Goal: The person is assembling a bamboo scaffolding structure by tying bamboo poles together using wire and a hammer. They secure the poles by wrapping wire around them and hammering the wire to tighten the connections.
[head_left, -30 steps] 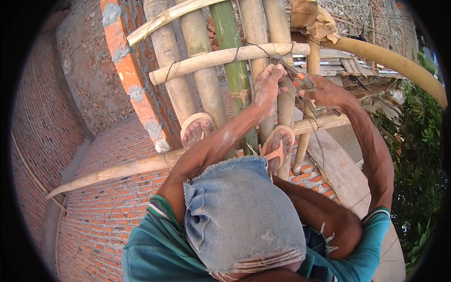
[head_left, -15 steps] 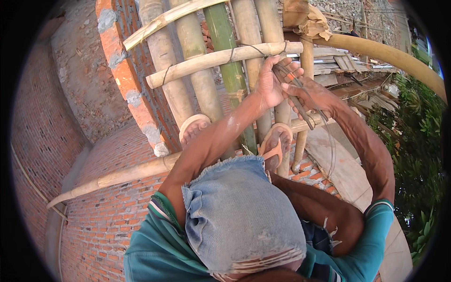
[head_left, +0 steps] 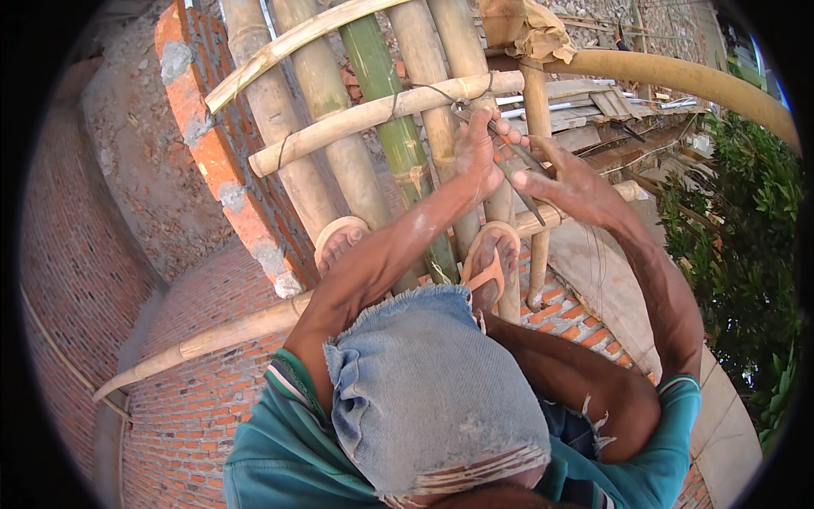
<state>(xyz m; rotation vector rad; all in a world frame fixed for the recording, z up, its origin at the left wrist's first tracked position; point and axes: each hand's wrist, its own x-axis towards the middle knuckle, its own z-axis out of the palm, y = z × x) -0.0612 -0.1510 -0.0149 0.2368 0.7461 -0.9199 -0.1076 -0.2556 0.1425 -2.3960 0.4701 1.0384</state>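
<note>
Long-handled pincers (head_left: 527, 202) with dark handles and orange marks slant between my hands, their head close under a bamboo crosspiece (head_left: 386, 110). My left hand (head_left: 478, 157) is closed around the pincers near that head. At the handle ends, my right hand (head_left: 570, 182) has its thumb and fingers parted around one handle; part of its grip is hidden. Thin wire (head_left: 600, 263) hangs below the right hand. Dark ties (head_left: 394, 105) bind the crosspiece to lengthwise bamboo poles, one of them a green pole (head_left: 394, 136).
My sandalled feet rest on the bamboo poles (head_left: 348, 161). A broken brick wall edge (head_left: 203, 144) stands at left, with a brick surface (head_left: 203, 407) below. A thick bamboo rail (head_left: 678, 72) crosses at right, near planks (head_left: 585, 136) and leafy plants (head_left: 746, 195).
My hands have moved apart a little, and the pincers' handles spread wider. The pincers' head shows more clearly beside the crosspiece. The whole view has shifted slightly.
</note>
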